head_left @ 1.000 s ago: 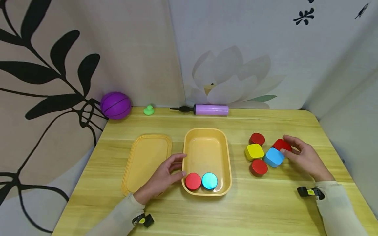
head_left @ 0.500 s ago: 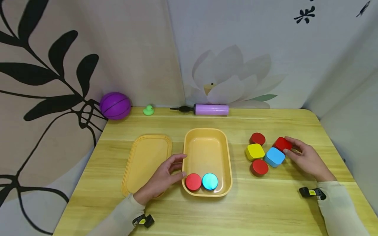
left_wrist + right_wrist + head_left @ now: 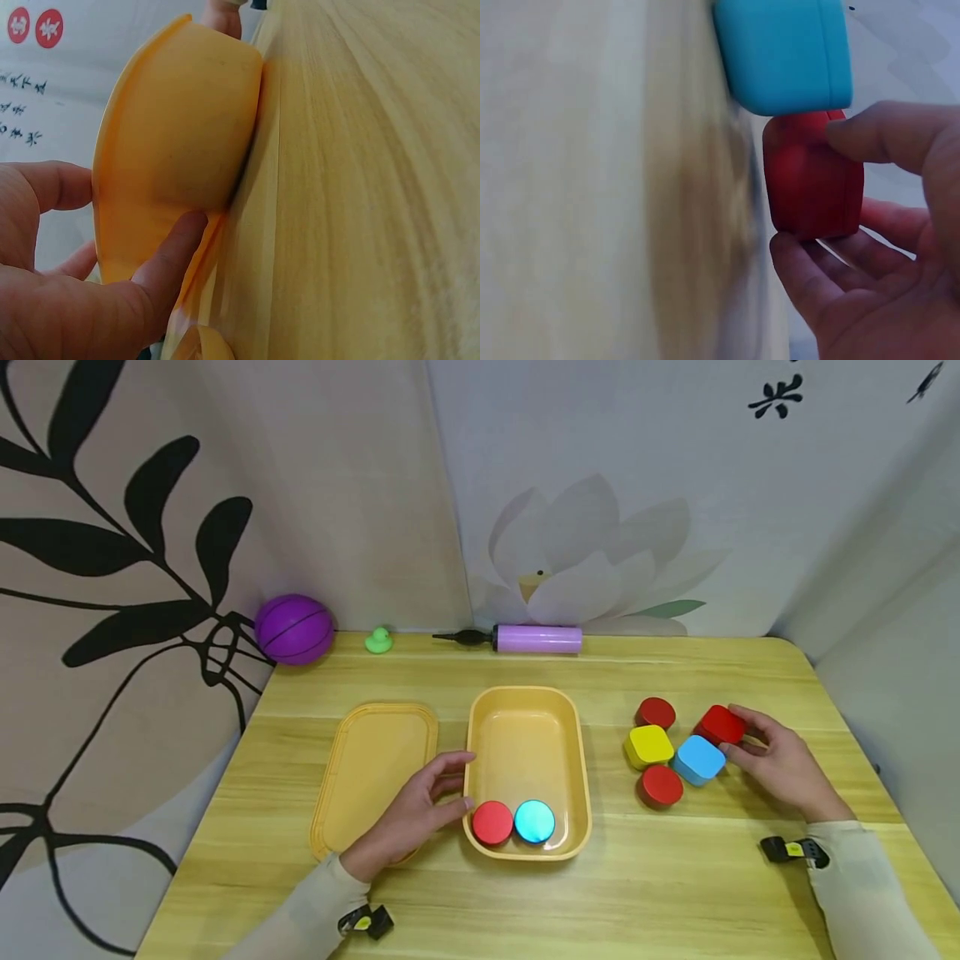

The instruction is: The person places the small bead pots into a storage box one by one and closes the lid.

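In the head view, my right hand (image 3: 782, 770) pinches a small red rounded-square box (image 3: 720, 725) between thumb and fingers. A blue rounded-square box (image 3: 699, 761) sits right against it; the right wrist view shows the seam near one end of the red box (image 3: 806, 180). My left hand (image 3: 414, 808) touches the left side of an orange-yellow plastic container (image 3: 528, 743), its fingers at the rim and its thumb on the outer wall. A round red box (image 3: 492, 823) and a round light-blue box (image 3: 534, 822) stand inside, at the container's near end.
Left of the container lies a matching flat lid (image 3: 375, 752), partly under the left forearm. A yellow box (image 3: 649, 747) and two round red boxes, one far (image 3: 656, 712) and one near (image 3: 660, 786), stand left of the blue box. Along the back are a purple ball (image 3: 295, 629), green duck (image 3: 378, 641) and purple pump (image 3: 537, 639).
The red rounded-square box has shifted slightly up and to the right with my right hand. The left hand and the container stay in place.
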Tool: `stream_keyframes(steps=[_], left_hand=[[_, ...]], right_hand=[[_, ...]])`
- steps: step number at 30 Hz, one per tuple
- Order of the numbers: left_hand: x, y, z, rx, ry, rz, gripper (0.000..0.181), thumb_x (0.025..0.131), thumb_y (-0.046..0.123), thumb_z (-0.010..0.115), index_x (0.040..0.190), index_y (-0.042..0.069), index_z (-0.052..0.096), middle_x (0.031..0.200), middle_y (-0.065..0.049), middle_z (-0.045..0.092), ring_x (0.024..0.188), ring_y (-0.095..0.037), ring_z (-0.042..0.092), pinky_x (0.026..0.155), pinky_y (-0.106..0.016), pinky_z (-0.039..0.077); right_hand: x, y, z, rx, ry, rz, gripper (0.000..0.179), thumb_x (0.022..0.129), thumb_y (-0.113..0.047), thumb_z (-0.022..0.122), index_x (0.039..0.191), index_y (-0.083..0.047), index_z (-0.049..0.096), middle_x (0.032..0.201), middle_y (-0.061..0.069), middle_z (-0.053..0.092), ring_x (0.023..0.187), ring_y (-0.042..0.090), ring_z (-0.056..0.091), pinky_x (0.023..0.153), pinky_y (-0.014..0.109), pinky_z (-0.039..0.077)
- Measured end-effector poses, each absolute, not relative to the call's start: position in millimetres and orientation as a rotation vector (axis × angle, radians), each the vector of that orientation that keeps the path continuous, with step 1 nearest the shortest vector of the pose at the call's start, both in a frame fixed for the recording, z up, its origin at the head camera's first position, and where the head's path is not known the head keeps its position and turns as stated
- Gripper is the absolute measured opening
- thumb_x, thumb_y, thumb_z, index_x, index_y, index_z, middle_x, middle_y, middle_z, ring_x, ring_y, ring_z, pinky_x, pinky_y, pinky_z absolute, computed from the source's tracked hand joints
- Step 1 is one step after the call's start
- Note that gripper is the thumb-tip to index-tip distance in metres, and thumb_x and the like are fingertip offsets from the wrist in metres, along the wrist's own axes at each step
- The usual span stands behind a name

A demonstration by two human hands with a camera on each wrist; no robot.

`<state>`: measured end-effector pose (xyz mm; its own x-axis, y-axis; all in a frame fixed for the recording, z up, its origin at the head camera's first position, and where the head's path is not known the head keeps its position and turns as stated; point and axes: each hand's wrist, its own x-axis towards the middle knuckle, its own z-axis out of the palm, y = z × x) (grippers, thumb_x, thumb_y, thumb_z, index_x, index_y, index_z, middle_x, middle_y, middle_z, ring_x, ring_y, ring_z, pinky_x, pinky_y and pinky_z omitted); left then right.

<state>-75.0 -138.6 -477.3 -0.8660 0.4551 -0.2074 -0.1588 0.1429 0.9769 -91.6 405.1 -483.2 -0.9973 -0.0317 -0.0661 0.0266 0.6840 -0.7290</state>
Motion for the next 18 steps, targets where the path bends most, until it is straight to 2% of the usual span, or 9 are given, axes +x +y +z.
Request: stream_keyframes(steps=[4, 8, 9, 11, 14, 16, 18], left_hand=[[-75, -138, -478, 0.283, 1.961, 1.77, 0.065, 0.1, 0.01, 0.072, 0.158, 0.013, 0.044, 0.155, -0.016, 0.05, 0.142, -0.037, 0.052, 0.096, -0.028, 0.059], [-76, -137, -479, 0.287, 1.982, 1.761, 0.065, 0.1, 0.011, 0.073, 0.158, 0.015, 0.045, 0.155, -0.014, 0.05, 0.142, -0.036, 0.053, 0.098, -0.027, 0.058], [-76, -137, -479, 0.285, 1.99, 1.757, 0.064, 0.099, 0.012, 0.073, 0.158, 0.015, 0.045, 0.155, -0.014, 0.051, 0.142, -0.036, 0.053, 0.098, -0.027, 0.058], [-76, -137, -479, 0.278, 1.997, 1.753, 0.064, 0.099, 0.011, 0.073, 0.157, 0.016, 0.046, 0.155, -0.013, 0.051, 0.141, -0.035, 0.053, 0.098, -0.027, 0.058], [-76, -138, -478, 0.27, 1.995, 1.751, 0.064, 0.099, 0.01, 0.073, 0.157, 0.015, 0.046, 0.156, -0.014, 0.051, 0.142, -0.035, 0.053, 0.098, -0.027, 0.058], [-76, -138, -478, 0.273, 1.99, 1.75, 0.064, 0.1, 0.009, 0.072, 0.158, 0.014, 0.044, 0.156, -0.016, 0.05, 0.142, -0.036, 0.052, 0.097, -0.026, 0.058], [-77, -137, -477, 0.282, 1.988, 1.749, 0.065, 0.1, 0.008, 0.071, 0.158, 0.012, 0.043, 0.156, -0.017, 0.049, 0.142, -0.037, 0.052, 0.097, -0.026, 0.058]], right_hand=[[-91, 407, -477, 0.04, 2.817, -1.204, 0.077, 0.105, -0.03, 0.068, 0.164, 0.0, 0.03, 0.157, 0.037, 0.041, 0.129, 0.062, 0.056, 0.079, 0.0, 0.048], [-92, 407, -468, 0.024, 2.847, -1.222, 0.075, 0.104, -0.025, 0.069, 0.164, 0.0, 0.031, 0.157, 0.036, 0.042, 0.127, 0.057, 0.058, 0.078, 0.0, 0.049], [-92, 406, -466, 0.011, 2.861, -1.222, 0.075, 0.104, -0.024, 0.07, 0.164, 0.0, 0.032, 0.157, 0.036, 0.042, 0.124, 0.052, 0.06, 0.079, 0.0, 0.048], [-93, 402, -460, -0.031, 2.891, -1.23, 0.073, 0.103, -0.02, 0.071, 0.163, 0.0, 0.035, 0.155, 0.034, 0.045, 0.123, 0.03, 0.063, 0.08, -0.001, 0.048], [-93, 392, -451, -0.093, 2.932, -1.242, 0.072, 0.1, -0.016, 0.074, 0.161, -0.001, 0.039, 0.151, 0.029, 0.05, 0.116, -0.003, 0.053, 0.084, 0.0, 0.048], [-93, 384, -444, -0.143, 2.942, -1.272, 0.071, 0.098, -0.012, 0.076, 0.159, -0.001, 0.042, 0.148, 0.026, 0.052, 0.112, -0.014, 0.047, 0.085, 0.0, 0.047], [-92, 375, -438, -0.188, 2.94, -1.303, 0.07, 0.097, -0.009, 0.077, 0.159, -0.002, 0.044, 0.147, 0.025, 0.053, 0.112, -0.015, 0.048, 0.087, 0.0, 0.047]])
